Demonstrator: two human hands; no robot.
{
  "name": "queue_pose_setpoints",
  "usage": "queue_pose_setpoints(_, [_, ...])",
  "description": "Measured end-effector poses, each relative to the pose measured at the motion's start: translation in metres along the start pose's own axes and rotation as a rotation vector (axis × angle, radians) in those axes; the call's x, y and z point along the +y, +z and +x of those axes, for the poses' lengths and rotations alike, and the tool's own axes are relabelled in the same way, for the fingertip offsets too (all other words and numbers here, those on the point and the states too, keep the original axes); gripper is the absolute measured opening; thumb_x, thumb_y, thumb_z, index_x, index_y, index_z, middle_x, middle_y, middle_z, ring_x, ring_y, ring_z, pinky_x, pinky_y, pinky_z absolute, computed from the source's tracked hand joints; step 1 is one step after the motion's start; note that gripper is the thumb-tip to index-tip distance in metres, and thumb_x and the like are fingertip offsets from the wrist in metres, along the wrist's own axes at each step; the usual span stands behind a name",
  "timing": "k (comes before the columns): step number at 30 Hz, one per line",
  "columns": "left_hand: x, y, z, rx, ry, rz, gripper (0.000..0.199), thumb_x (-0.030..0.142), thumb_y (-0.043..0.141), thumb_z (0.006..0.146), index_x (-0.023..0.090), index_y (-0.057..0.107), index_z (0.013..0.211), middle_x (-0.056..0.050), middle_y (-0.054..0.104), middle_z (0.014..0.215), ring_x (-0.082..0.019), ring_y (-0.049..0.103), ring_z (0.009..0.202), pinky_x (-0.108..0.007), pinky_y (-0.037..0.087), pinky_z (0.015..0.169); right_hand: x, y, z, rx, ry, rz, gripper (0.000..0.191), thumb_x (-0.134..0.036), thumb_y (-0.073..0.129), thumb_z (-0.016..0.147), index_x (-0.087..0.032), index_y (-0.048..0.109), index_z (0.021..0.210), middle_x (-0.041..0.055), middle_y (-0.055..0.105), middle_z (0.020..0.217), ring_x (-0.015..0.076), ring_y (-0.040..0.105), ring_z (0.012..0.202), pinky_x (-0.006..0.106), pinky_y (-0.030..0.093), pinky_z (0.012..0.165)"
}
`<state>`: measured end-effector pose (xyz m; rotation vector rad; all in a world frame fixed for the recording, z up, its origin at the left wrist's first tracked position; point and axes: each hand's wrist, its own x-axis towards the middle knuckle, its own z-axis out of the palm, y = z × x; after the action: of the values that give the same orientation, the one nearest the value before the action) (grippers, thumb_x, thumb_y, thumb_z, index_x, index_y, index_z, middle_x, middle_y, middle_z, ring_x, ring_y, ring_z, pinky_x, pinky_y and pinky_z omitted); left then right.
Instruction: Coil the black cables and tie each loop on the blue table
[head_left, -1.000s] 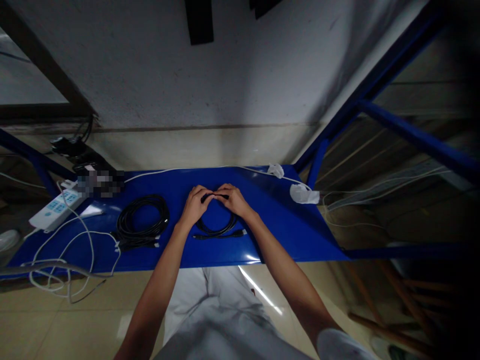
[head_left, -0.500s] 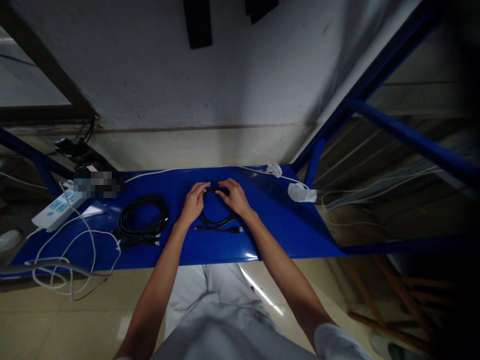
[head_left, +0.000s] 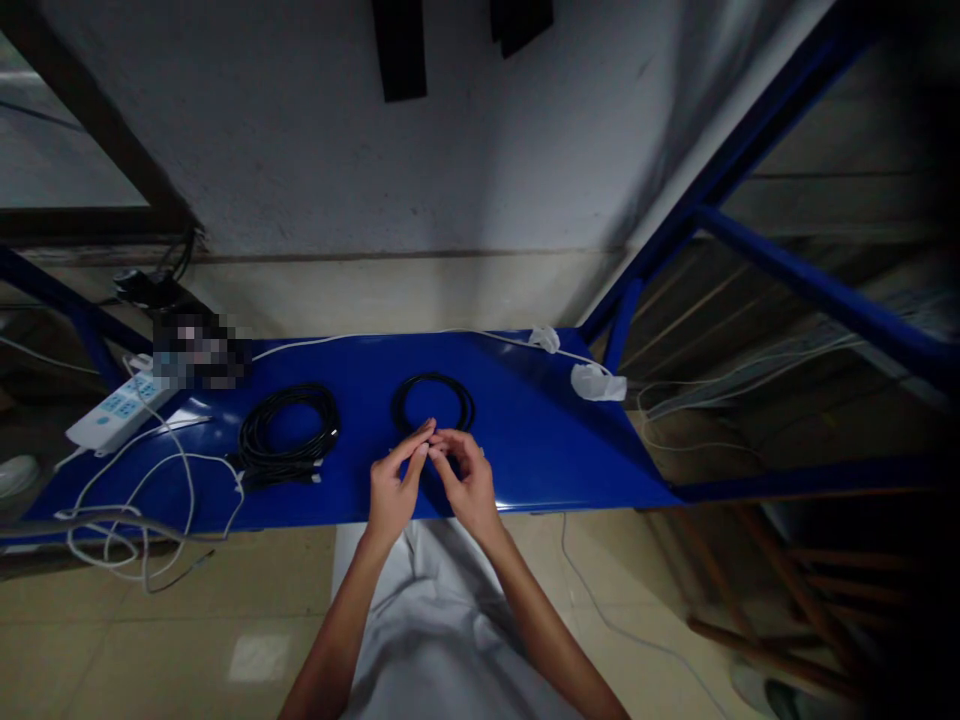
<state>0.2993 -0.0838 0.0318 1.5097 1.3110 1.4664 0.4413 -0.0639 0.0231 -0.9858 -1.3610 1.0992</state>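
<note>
The blue table [head_left: 555,460] bore a black coil [head_left: 469,404] and cable bundle [head_left: 289,461], already looped, at the hands' twelve and nine — fastening unclear. Left hand [head_left: 390,492] and right hand [head_left: 474,488] pinched narrowly, contents indiscernible.

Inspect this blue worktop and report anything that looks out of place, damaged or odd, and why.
The white cable at the left lies in a loose tangle spilling past the front edge of the blue worktop, unlike the neat black coil beside it. Crumpled white material sits at the right end. No damage is visible.
</note>
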Motion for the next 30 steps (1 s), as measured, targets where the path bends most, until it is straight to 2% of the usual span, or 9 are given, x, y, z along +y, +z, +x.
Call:
queue_pose_setpoints(4, [-0.010, 0.003, -0.011, -0.029, 0.068, 0.067, 0.036, 0.037, 0.057, 0.111, 0.035, 0.072, 0.144, -0.005, 0.070, 0.150, -0.027, 0.065, 0.143, -0.051, 0.057, 0.122, 0.015, 0.002, -0.015, -0.023, 0.091, 0.066, 0.023, -0.050, 0.070, 0.103, -0.031, 0.075, 0.116, 0.0078, 0.079, 0.112, 0.0281, 0.076, 0.105, 0.046, 0.064, 0.098])
queue_pose_setpoints(7, [-0.015, 0.002, -0.009, -0.031, 0.095, 0.085, 0.034, 0.036, 0.057, 0.111, 0.036, 0.073, 0.142, -0.005, 0.071, 0.148, -0.027, 0.066, 0.142, -0.053, 0.059, 0.119, 0.018, -0.001, -0.011, -0.057, 0.100, 0.084, 0.025, -0.051, 0.072, 0.101, -0.031, 0.074, 0.116, 0.0072, 0.079, 0.112, 0.0277, 0.077, 0.105, 0.046, 0.065, 0.098])
queue_pose_setpoints(12, [-0.017, 0.000, -0.005, 0.007, 0.084, 0.082, 0.027, 0.038, 0.058, 0.111, 0.030, 0.077, 0.129, -0.009, 0.077, 0.134, -0.026, 0.072, 0.130, -0.049, 0.061, 0.113, 0.019, -0.001, -0.002, -0.071, 0.115, 0.148, 0.029, -0.054, 0.076, 0.097, -0.029, 0.072, 0.113, 0.0062, 0.079, 0.107, 0.0251, 0.077, 0.098, 0.041, 0.067, 0.091])
queue_pose_setpoints(16, [-0.018, -0.002, -0.005, 0.062, 0.109, 0.110, 0.021, 0.038, 0.063, 0.109, 0.029, 0.079, 0.119, -0.009, 0.079, 0.123, -0.026, 0.074, 0.120, -0.048, 0.062, 0.108, 0.021, 0.000, -0.003, -0.079, 0.096, 0.127, 0.028, -0.055, 0.074, 0.098, -0.030, 0.070, 0.111, 0.0062, 0.078, 0.106, 0.0254, 0.077, 0.098, 0.043, 0.066, 0.094])
queue_pose_setpoints(25, [-0.016, -0.001, -0.008, 0.134, 0.171, 0.160, 0.016, 0.036, 0.066, 0.107, 0.027, 0.078, 0.113, -0.009, 0.077, 0.114, -0.026, 0.073, 0.112, -0.045, 0.060, 0.102, 0.019, -0.001, 0.000, -0.026, 0.124, 0.204, 0.035, -0.055, 0.078, 0.093, -0.027, 0.069, 0.111, 0.0075, 0.077, 0.108, 0.0251, 0.077, 0.096, 0.039, 0.066, 0.086])
queue_pose_setpoints(30, [-0.018, 0.000, -0.009, 0.154, 0.188, 0.147, 0.012, 0.032, 0.069, 0.105, 0.025, 0.077, 0.112, -0.008, 0.076, 0.112, -0.025, 0.071, 0.111, -0.043, 0.057, 0.102, 0.022, -0.001, 0.001, -0.040, 0.144, 0.300, 0.040, -0.049, 0.090, 0.085, -0.025, 0.072, 0.111, 0.0055, 0.078, 0.104, 0.0210, 0.075, 0.095, 0.036, 0.061, 0.092])
